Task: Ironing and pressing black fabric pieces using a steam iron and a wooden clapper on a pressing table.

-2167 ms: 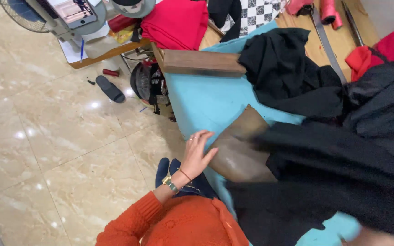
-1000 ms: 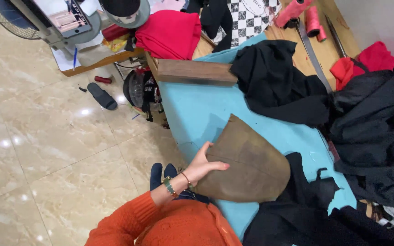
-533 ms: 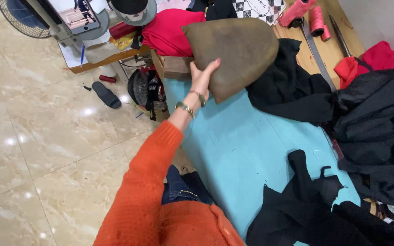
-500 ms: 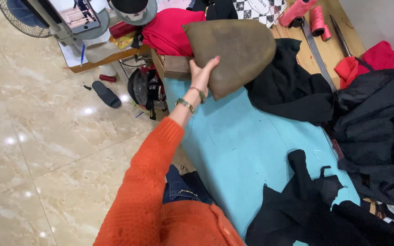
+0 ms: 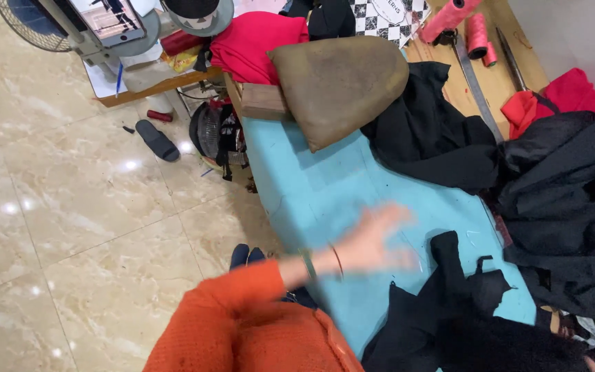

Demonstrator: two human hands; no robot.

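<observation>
The left hand [image 5: 373,241] hovers blurred over the turquoise table [image 5: 325,186], fingers spread and holding nothing; the right hand is out of view. Just beside it, toward the person, lies a heap of black fabric [image 5: 456,303]. At the table's far end rests the brown pressing pad [image 5: 339,83], leaning on a wooden block [image 5: 263,102]. More black garments [image 5: 566,207] pile along the table's right side. The pad looks set aside, so the step seems to be taking up the near fabric; that calls for closing the fingers on its edge.
</observation>
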